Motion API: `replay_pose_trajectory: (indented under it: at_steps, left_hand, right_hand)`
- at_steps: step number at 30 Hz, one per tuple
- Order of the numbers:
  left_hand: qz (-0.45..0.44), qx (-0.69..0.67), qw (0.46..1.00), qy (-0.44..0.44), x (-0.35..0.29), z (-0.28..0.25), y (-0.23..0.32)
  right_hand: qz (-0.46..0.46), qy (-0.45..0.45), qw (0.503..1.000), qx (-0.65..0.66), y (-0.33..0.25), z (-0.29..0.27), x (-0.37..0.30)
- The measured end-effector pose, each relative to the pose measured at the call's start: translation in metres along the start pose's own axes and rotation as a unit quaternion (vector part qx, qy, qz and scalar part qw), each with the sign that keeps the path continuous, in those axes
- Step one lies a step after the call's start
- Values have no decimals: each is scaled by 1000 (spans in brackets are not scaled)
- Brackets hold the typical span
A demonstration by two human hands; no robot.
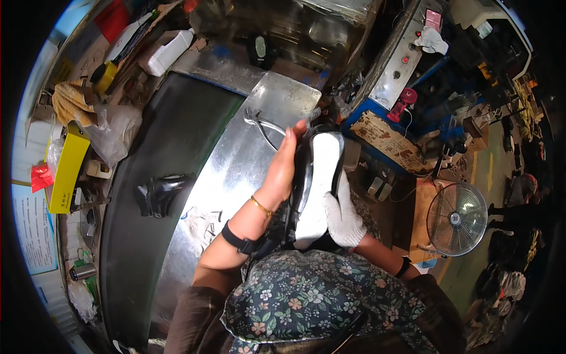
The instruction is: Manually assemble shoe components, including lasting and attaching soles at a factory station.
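A black shoe (321,171) with a long white underside is held up in front of me, the white face turned toward me. My left hand (280,174) is bare and lies along its left side, fingers stretched upward and pressed against it. On the opposite side, near the lower end, my right hand (343,218) in a white knit glove grips the shoe; some of its fingers are hidden behind it. Just left of the shoe, a loop of grey cable (268,131) rests on the shiny metal ledge (227,144).
Left of the ledge runs a dark conveyor belt (177,118) carrying another black shoe (159,194). Beyond it are a yellow box (69,168), plastic bags and a white jug (168,52). To the right stand a machine panel with buttons (398,65) and a fan (455,218).
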State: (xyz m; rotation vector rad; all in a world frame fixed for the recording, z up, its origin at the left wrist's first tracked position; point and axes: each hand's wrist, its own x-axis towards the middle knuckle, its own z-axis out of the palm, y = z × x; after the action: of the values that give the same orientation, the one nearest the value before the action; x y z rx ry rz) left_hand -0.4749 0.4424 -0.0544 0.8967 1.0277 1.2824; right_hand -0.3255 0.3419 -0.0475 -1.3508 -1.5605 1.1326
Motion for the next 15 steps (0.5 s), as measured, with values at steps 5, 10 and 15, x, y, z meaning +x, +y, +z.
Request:
replay_pose_trajectory:
  at_steps: [5, 10, 15]
  left_hand:
    - [-120, -29, 979, -161, 20, 3, 19]
    - [90, 234, 957, -143, 6, 13, 2]
    - [-98, -21, 958, -268, 18, 8, 15]
  right_hand:
    - [36, -71, 996, -46, -4, -25, 9]
    - [-1, 0, 980, 199, -11, -49, 64]
    - [-15, -66, 975, 210, -13, -58, 97]
